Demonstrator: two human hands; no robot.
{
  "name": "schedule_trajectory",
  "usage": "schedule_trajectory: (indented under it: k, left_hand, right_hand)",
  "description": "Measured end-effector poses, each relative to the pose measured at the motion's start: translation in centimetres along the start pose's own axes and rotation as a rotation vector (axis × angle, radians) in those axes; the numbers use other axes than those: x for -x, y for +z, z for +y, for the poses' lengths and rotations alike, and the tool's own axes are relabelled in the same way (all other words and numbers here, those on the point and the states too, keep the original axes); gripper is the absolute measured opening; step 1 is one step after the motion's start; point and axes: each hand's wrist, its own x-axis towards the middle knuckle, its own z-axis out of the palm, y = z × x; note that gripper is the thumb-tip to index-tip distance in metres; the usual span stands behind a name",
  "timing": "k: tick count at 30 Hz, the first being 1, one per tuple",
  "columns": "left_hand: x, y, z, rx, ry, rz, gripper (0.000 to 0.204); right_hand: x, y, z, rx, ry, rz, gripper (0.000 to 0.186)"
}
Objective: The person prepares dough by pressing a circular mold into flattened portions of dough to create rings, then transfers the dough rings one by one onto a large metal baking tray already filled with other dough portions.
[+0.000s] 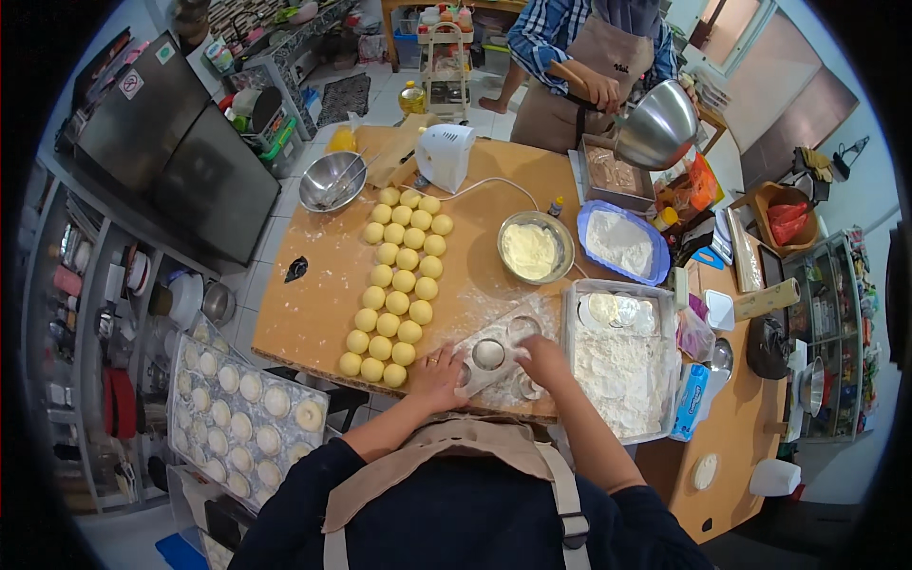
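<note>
A flat, floured sheet of pale dough with round cut-outs lies at the table's near edge. One circle in it has a dark rim; whether that is a ring cutter or a gap, I cannot tell. My left hand rests at the sheet's left end, fingers stretched out. At its right side my right hand has bent fingers closed on the dough's edge. Rows of round yellow balls stand left of the sheet. A clear tub of flour, with pale discs at its far end, is to the right.
Beyond the dough are a bowl of pale yellow mixture, a blue-rimmed tray of white powder, a white mixer and a steel bowl. Dough rounds fill a tray lower left. Across the table, another person tilts a metal bowl.
</note>
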Motion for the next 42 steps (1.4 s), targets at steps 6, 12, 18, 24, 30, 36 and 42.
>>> schedule_trajectory:
  k: [6,12,18,24,30,36,42]
  left_hand:
    - [-0.4,-0.7,-0.2,-0.005,0.037,-0.003,0.103]
    - [-0.2,-0.4,-0.9,0.014,0.091,0.059,0.103]
    - [-0.4,-1.2,-0.6,0.005,0.06,-0.052,0.104]
    - [-0.4,-1.4,-0.7,-0.006,0.064,-0.051,0.105]
    - [-0.3,-1.5,-0.8,0.009,0.07,-0.057,0.106]
    - [-0.2,-0.9,-0.6,-0.01,0.063,-0.015,0.105]
    - [-0.3,-1.8,-0.3,0.0,0.052,-0.063,0.106]
  right_hand:
    - [6.2,2.3,0.6,0.175,0.153,-0.05,0.03]
    - [5.4,1.3,-2.2,0.063,0.168,0.135,0.026]
    - [0.7,0.8,-7.0,0.048,-0.003,0.158,0.023]
    - [-1.5,2.5,-7.1,0.19,-0.041,0.054,0.024]
    - [-1.9,3.4,-6.9,0.134,-0.039,0.003,0.021]
    - [-2.0,4.4,-6.7,0.138,-0.029,0.051,0.02]
    - [-2.2,4.2,-7.1,0.151,-0.025,0.065,0.017]
